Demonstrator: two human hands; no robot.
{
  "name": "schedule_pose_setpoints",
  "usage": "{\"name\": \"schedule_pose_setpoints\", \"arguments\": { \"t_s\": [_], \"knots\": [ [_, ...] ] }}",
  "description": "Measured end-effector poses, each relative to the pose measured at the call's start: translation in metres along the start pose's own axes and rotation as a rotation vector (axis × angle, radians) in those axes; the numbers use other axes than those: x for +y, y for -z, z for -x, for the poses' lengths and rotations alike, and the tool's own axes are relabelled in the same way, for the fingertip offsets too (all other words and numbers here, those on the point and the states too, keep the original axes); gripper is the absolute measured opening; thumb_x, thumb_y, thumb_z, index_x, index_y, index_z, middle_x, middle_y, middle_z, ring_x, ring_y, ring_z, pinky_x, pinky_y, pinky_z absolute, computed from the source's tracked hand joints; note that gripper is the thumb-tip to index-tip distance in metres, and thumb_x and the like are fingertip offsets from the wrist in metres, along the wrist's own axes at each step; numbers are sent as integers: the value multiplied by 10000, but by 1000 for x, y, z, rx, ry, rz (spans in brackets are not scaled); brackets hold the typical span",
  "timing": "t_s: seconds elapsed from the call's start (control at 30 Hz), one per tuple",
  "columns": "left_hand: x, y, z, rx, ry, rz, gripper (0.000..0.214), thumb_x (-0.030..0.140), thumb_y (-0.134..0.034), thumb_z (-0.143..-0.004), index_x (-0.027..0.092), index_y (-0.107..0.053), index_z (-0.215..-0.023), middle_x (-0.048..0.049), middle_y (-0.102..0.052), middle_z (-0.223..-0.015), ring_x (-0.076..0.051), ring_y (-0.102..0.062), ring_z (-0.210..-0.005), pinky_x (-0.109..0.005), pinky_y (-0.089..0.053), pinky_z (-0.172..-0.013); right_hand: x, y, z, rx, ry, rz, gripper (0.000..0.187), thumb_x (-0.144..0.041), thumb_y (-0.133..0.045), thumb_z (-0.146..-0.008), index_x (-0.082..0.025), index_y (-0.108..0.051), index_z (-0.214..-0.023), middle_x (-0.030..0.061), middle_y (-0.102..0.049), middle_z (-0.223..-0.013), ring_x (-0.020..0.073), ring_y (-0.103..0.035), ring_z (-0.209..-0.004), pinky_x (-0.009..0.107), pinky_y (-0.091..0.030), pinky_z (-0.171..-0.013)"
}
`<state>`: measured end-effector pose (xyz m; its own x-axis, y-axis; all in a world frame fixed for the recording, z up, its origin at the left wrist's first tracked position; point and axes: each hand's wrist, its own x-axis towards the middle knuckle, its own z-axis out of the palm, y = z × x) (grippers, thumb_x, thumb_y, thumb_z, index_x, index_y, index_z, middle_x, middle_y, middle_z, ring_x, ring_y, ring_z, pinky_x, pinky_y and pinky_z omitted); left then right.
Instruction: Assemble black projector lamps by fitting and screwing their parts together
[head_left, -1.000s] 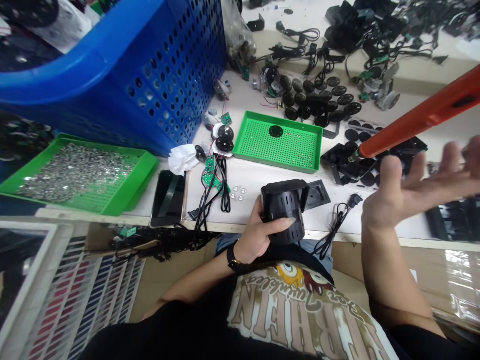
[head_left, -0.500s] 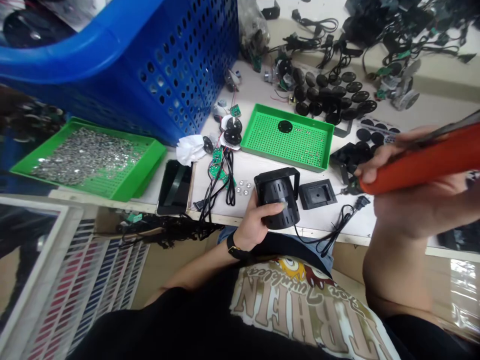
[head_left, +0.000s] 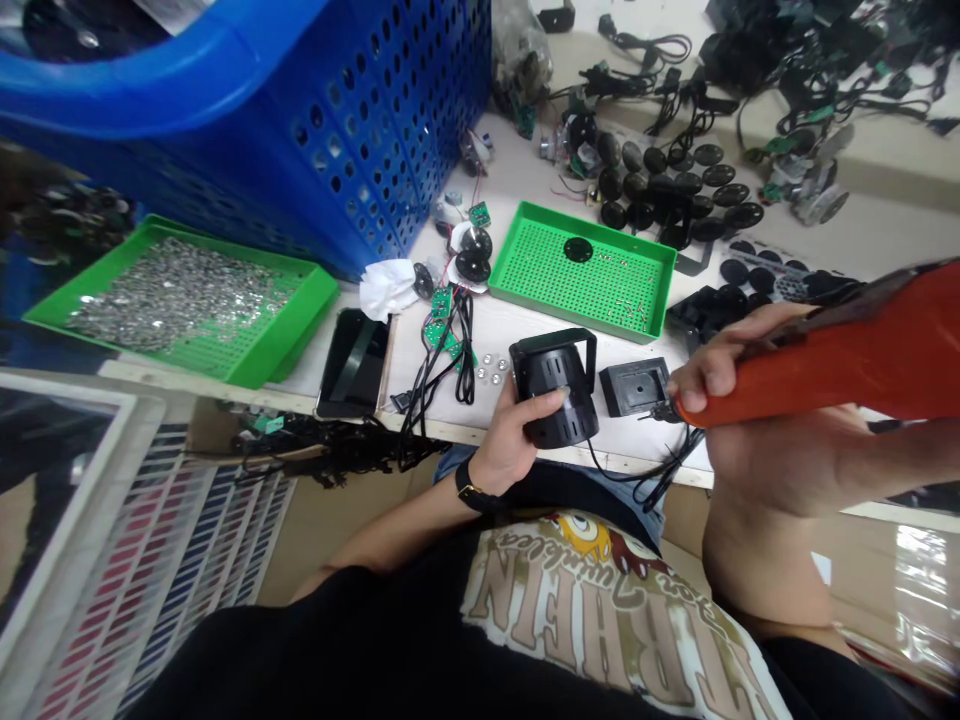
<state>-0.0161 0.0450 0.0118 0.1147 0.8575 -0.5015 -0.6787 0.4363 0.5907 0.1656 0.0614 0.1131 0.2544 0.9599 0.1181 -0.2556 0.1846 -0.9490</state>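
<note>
Black housing: The black housing (head_left: 559,400) is held above the front edge of the bench, tilted, with its slotted side wall exposed and its U-shaped bracket (head_left: 553,339) turned away from the body.
Left-hand grip: The housing is clasped by the left hand (head_left: 511,442), with the thumb laid across the slotted wall; steadying from one side appears intended, the opposite side being left unobstructed.
Right-hand grip: The orange tool (head_left: 840,350) is gripped by the right hand (head_left: 784,455), with the fingers closed around its front end, presumably for control of the tip.
Tool tip: The metal tip is pointed towards the housing and is held apart from it; whether the square black part (head_left: 635,387) is touched cannot be told.
Cord: The black cord (head_left: 592,458) is led from the lower end of the housing to the right, clear of the left hand.
Green tray: A black disc (head_left: 577,249) and scattered small screws (head_left: 637,316) are contained in the middle green tray (head_left: 536,275), probably for easy reach.
Clear discs: Four small clear discs (head_left: 493,369) are grouped just beside the left hand, perhaps to prevent loss.
</note>
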Motion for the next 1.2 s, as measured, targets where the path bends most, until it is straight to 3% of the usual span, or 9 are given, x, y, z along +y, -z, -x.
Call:
{"name": "schedule_pose_setpoints", "arguments": {
  "t_s": [0.1,0.27,0.57,0.73,0.9,1.07,1.2],
  "knots": [
    [1,2,0,1,-5,5,608,236,-922,-579,207,-689,-1140,-15,-758,-970,-203,-707,-849,-410,-595,-886,6,-8,8,-10,89,-76,611,-853,-559,-763,-297,-698,-976,36,-634,-917,166,-559,-575,333,-432,-446],
    [3,1,0,15,-9,1,627,229,-910,-602,208,-699,-1192,-26,-785,-985,-212,-728,-890,-398,-600,-902,13,-7,4,-16,16,-81,611,-807,-561,-751,-250,-682,-972,65,-611,-984,176,-563,-679,345,-486,-514],
    [1,0,-1,-15,-31,18,608,248,-908,-617,188,-702,-1186,-43,-795,-977,-276,-749,-1019,-436,-592,-962,12,-7,2,1,43,-25,674,-866,-479,-772,-252,-690,-951,31,-558,-760,187,-540,-625,345,-448,-536],
    [1,-1,-1,-33,-10,35,639,240,-927,-599,194,-696,-1193,-10,-777,-977,-226,-747,-922,-420,-600,-949,7,-8,4,34,81,-63,590,-837,-469,-820,-291,-668,-923,23,-586,-879,155,-523,-566,341,-418,-503],
    [3,-3,0,-40,-22,30,644,251,-919,-608,201,-688,-1207,-18,-776,-989,-241,-751,-938,-438,-593,-963,10,-5,5,20,37,-46,603,-817,-529,-783,-256,-692,-929,51,-590,-950,155,-545,-610,341,-442,-490],
    [2,-3,-1,-45,-28,20,672,249,-909,-615,208,-668,-1241,-16,-771,-991,-250,-754,-964,-438,-591,-966,12,-9,5,28,94,-9,671,-895,-415,-819,-264,-640,-857,14,-583,-769,140,-520,-489,311,-406,-417],
    [1,-2,-1,-49,-26,15,680,253,-915,-614,213,-663,-1244,-21,-770,-1021,-236,-750,-952,-425,-593,-955,10,-15,6,49,94,-59,619,-880,-481,-817,-289,-643,-899,-13,-620,-692,138,-523,-416,287,-379,-372]
  ]
}}
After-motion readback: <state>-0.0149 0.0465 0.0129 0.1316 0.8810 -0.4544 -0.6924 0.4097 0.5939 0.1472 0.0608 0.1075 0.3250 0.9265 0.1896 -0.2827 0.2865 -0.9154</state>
